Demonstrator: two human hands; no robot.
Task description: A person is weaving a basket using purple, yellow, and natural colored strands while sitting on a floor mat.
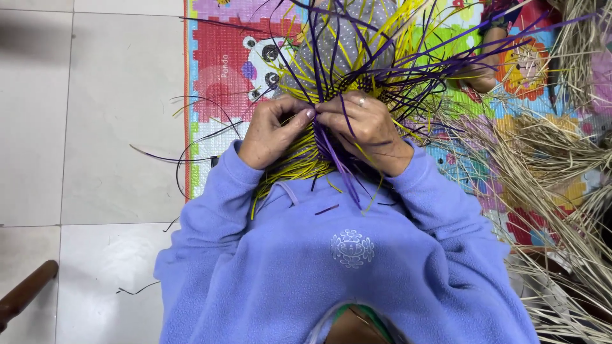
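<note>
left hand (271,130) pinching yellow strands (299,159) taut | right hand (363,127) pinching purple strand (335,156), likely to keep the weave tight | woven piece (357,83) at 12 o'clock of hands, over play mat (223,70) | dry straw pile (548,159) at 3 o'clock

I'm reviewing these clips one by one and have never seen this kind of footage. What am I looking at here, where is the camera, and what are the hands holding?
There is no machine: a person in a lilac fleece works with bare hands, filmed from a camera on their head that looks down. The left hand and right hand meet over a half-woven piece of purple and yellow strips, pinching strands; loose ends fan outward. Underneath lies a colourful play mat on a pale tiled floor. A heap of undyed straw lies at the picture's right.
</note>
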